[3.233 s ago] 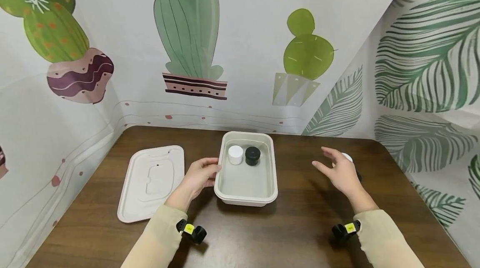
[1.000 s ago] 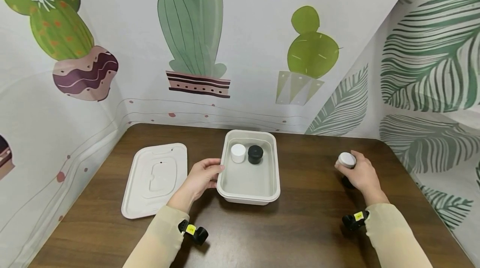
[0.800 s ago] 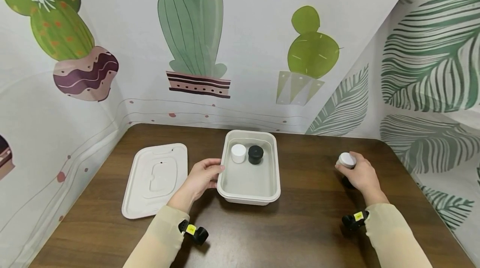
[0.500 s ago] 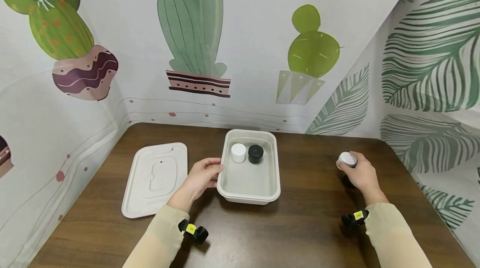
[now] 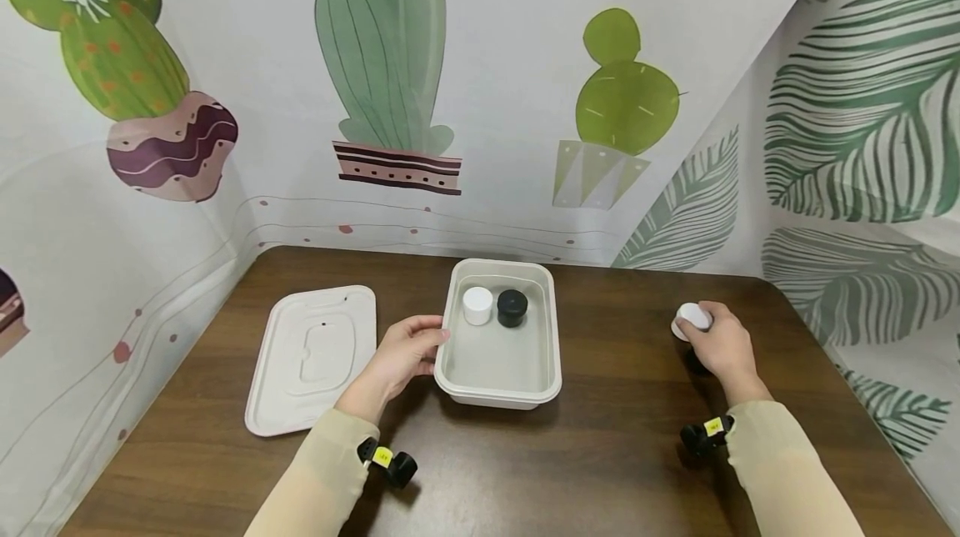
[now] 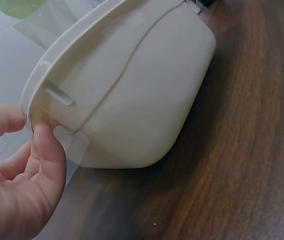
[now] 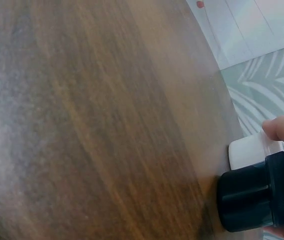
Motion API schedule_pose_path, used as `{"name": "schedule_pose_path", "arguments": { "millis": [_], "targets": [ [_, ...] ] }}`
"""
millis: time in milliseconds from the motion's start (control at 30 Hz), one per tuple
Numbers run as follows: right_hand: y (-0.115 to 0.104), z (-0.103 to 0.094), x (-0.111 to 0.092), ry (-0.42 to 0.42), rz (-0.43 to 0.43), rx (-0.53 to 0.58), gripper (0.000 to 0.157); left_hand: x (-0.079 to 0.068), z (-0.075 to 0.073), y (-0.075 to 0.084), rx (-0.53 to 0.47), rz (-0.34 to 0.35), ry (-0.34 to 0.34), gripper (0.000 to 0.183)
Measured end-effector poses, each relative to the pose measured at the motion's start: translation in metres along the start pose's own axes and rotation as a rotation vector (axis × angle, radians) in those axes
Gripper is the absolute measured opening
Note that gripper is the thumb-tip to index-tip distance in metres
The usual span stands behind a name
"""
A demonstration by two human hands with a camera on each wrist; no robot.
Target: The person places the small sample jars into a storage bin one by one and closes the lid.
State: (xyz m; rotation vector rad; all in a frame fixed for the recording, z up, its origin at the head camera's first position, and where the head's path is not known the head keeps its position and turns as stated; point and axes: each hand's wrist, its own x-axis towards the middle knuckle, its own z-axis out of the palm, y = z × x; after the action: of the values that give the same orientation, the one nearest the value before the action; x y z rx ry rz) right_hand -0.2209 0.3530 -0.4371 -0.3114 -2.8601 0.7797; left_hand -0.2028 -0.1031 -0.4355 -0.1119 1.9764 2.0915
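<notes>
My left hand (image 5: 405, 351) holds the left rim of a beige plastic container (image 5: 495, 370), thumb and fingers at its edge. Inside stand a white lidded jar (image 5: 477, 306) and a black lidded jar (image 5: 512, 308), side by side toward the back. Over on the right of the table, my right hand (image 5: 723, 345) grips a second white jar (image 5: 693, 317) by its upper part. Right beside that one is another black jar (image 7: 246, 197), mostly hidden under the hand in the head view. Both show upright next to each other at the right wrist view's edge.
A flat beige lid (image 5: 311, 362) lies on the brown wooden table (image 5: 600, 454), left of the container. Behind the table hangs a white cloth (image 5: 510, 103) printed with cacti and leaves. Each wrist wears a small black camera.
My right hand, open and hovering left of the right-hand jars 3.2 seconds ago, has moved right and taken hold of the white jar. My left hand stays at the container's rim.
</notes>
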Motion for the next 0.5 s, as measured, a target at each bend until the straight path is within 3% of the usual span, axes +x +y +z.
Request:
{"name": "schedule_pose_path", "arguments": {
  "millis": [500],
  "targets": [
    [-0.0023, -0.0014, -0.0009, 0.054, 0.003, 0.023, 0.058, 0.0000, 0.0010, -0.0007, 0.005, -0.001, 0.009, 0.041]
  ]
}}
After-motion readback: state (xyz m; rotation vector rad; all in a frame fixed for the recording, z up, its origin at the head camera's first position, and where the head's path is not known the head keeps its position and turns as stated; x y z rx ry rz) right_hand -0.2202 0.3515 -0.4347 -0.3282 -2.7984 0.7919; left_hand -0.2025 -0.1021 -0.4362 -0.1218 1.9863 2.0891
